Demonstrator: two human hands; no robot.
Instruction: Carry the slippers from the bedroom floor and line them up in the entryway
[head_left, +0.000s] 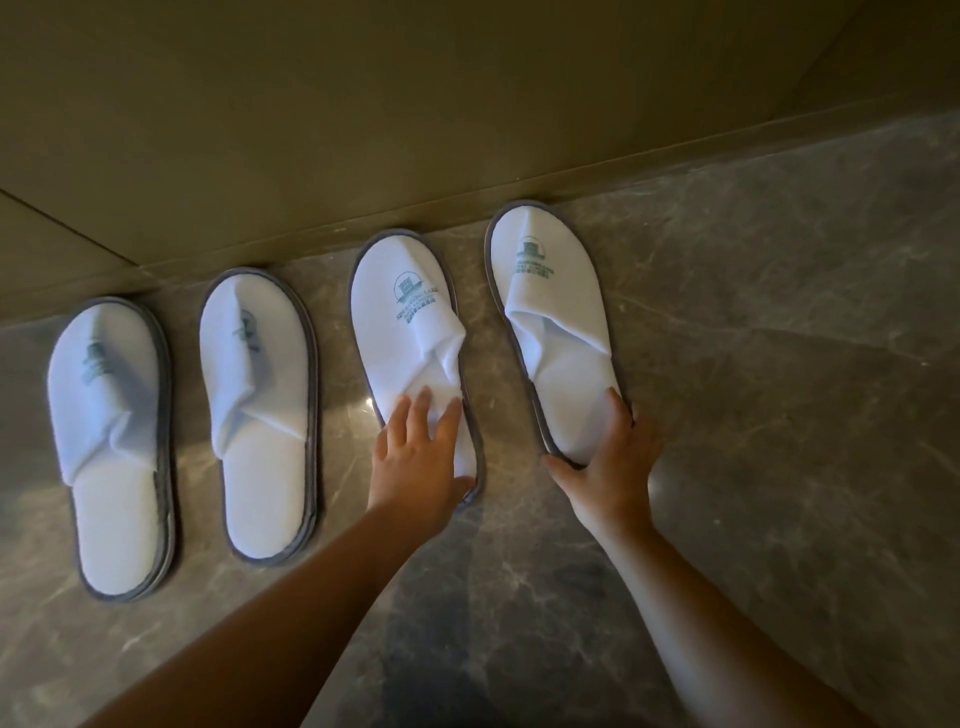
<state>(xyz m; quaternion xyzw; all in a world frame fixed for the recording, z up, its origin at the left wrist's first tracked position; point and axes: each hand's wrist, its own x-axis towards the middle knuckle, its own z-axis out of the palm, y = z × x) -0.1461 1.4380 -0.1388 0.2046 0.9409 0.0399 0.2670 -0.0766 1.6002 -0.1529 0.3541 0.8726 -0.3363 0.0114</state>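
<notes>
Several white slippers with grey trim and a green logo lie side by side on the marble floor (753, 415), toes toward the wall. The far-left slipper (111, 441) and the second slipper (260, 410) lie untouched. My left hand (421, 457) rests flat on the heel of the third slipper (405, 322), fingers spread, thumb at its heel edge. My right hand (610, 462) grips the heel of the rightmost slipper (550, 312), thumb on the insole's right side and fingers curled under the heel rim.
A beige wall (415, 104) runs along the toes of the slippers, with a panel seam at the far left. Grey veined marble floor extends to the right and toward me.
</notes>
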